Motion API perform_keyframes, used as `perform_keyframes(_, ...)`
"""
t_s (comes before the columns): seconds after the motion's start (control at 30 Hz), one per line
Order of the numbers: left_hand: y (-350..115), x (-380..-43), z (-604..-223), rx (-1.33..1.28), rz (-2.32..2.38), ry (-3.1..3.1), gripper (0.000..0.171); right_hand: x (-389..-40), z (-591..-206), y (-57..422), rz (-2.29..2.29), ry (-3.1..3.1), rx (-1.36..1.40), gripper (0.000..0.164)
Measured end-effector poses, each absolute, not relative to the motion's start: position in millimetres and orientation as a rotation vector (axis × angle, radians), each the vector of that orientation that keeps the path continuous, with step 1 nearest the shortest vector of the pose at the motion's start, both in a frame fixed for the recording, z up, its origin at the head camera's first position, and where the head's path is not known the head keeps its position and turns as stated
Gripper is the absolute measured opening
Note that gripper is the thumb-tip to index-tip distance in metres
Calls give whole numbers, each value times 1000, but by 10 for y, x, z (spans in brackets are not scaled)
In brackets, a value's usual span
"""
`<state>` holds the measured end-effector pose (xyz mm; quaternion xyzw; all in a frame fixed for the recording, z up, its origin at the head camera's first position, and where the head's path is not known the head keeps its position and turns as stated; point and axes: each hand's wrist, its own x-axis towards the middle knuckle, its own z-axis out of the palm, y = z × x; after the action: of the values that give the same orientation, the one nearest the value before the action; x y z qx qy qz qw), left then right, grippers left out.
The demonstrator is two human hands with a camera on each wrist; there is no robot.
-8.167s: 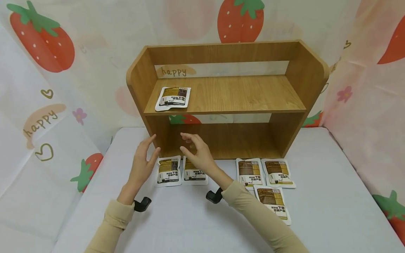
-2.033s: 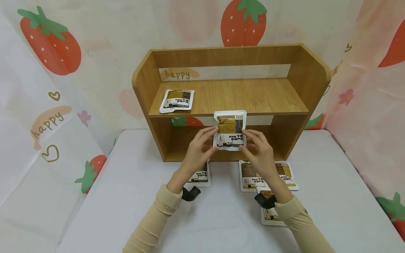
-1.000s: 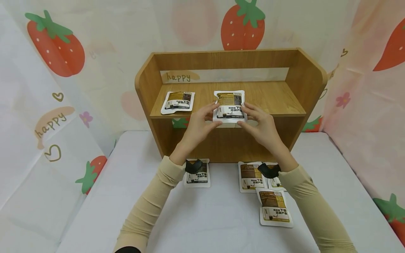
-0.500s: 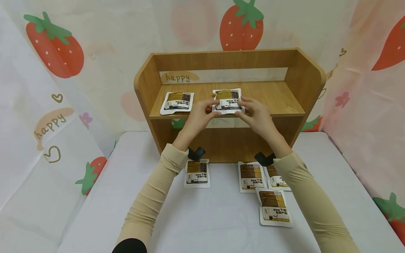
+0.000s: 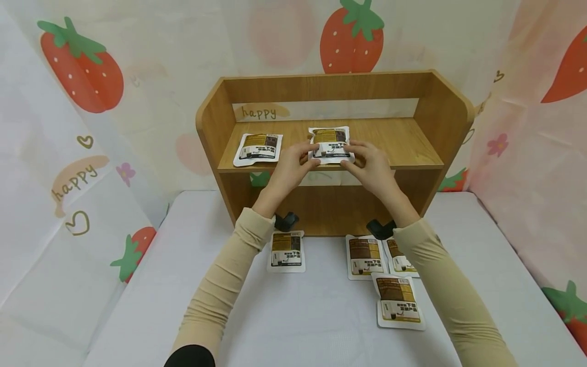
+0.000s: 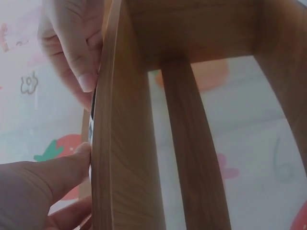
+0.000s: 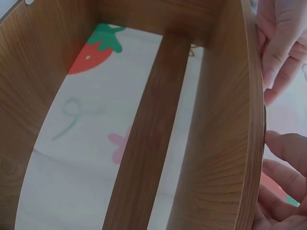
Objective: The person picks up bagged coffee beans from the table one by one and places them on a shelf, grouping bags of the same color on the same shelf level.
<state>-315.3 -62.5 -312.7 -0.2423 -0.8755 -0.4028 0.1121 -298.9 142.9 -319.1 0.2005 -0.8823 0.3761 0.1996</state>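
A white-edged foil pouch with a brown and gold label (image 5: 330, 142) lies face up on the upper board of a wooden shelf (image 5: 385, 140), near its front edge. My left hand (image 5: 290, 165) holds the pouch's left edge. On the right edge, my right hand (image 5: 370, 167) does the same, thumb toward the front. In the left wrist view, the left hand (image 6: 33, 184) is at the board's edge, which hides nearly all of the pouch. The right hand (image 7: 285, 177) shows beyond that edge in the right wrist view. A similar pouch (image 5: 259, 148) lies farther left on the upper board.
On the white table (image 5: 316, 316), a dark-labelled pouch (image 5: 286, 255) lies before the shelf's left half. Farther right are three brown-labelled pouches (image 5: 398, 300), partly overlapping, one partly behind my right sleeve. A strawberry-print curtain (image 5: 165, 61) stands behind and at both sides.
From the table, one pouch was lifted in both hands, carried right and up, and laid on the upper board. Over the last half second, hands and pouch have barely moved.
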Motion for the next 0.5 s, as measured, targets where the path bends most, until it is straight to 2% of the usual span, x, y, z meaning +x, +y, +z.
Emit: perform_keyframes(0.5,-697,-3052,-3400,-833,-1046,-2208,36,-2797,-3430,1346,1132,-2155,664,36)
